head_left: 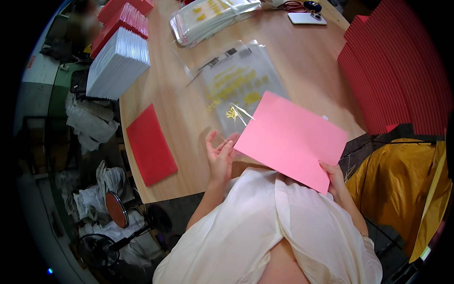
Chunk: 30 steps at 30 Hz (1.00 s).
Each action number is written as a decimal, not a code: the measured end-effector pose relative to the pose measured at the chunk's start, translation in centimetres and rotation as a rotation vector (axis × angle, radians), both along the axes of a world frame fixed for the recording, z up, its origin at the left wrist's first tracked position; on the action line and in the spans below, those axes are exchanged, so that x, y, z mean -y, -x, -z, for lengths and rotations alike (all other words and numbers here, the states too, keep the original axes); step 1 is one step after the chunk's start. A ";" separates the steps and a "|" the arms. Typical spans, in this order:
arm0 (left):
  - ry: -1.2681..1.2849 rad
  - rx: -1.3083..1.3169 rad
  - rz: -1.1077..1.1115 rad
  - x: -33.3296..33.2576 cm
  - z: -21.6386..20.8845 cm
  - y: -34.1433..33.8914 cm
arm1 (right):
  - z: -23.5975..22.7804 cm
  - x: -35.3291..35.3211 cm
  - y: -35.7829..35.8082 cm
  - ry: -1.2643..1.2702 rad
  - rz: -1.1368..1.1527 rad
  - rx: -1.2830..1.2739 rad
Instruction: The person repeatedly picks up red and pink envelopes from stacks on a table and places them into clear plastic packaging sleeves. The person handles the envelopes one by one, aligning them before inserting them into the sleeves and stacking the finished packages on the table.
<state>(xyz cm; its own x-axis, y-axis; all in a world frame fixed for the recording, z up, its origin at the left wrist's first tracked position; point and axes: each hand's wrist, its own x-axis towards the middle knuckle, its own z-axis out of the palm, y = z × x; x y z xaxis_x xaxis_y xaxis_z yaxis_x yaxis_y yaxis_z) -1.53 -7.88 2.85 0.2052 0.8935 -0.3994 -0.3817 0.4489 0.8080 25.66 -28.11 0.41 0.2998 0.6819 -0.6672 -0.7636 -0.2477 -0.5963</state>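
My right hand [334, 176] grips a flat pink rectangular board or folder [293, 137] by its near right corner, the thumb on top. The pink piece is tilted and held above the near table edge. By its left corner, my left hand [220, 155] pinches the near edge of a clear plastic bag [276, 78], its fingers partly curled. This bag lies on a few similar ones, with yellow and black print on them. The pink piece covers part of the bags; whether its corner is inside the bag's mouth, I cannot tell.
On the wooden table [175, 94] lies a red folder [151, 144] at left. Stacks of white folders [118, 64] and red folders [397, 71] stand at both sides. Farther back are a bundle of plastic bags [213, 19], a phone [307, 18] and scissors [294, 6].
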 end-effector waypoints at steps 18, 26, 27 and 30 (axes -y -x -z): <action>0.033 -0.124 0.022 1.8 0.4 0.0 | -0.2 0.0 0.5 -0.021 0.001 0.137; -0.026 -0.169 0.023 2.0 1.6 0.0 | -0.4 0.0 0.7 -0.019 0.018 0.163; -0.009 -0.176 0.042 2.0 1.9 0.1 | -0.5 0.0 0.8 -0.017 0.018 0.159; 0.151 -0.007 0.048 2.1 1.5 -0.4 | -0.4 -0.1 1.0 -0.016 0.033 0.151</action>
<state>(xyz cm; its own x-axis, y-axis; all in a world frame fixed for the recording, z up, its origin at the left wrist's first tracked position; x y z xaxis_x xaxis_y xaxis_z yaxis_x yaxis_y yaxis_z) -1.15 -9.99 1.36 0.2433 0.8125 -0.5299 -0.3510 0.5830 0.7328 24.66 -27.96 0.86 0.4179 0.6804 -0.6020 -0.6726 -0.2137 -0.7085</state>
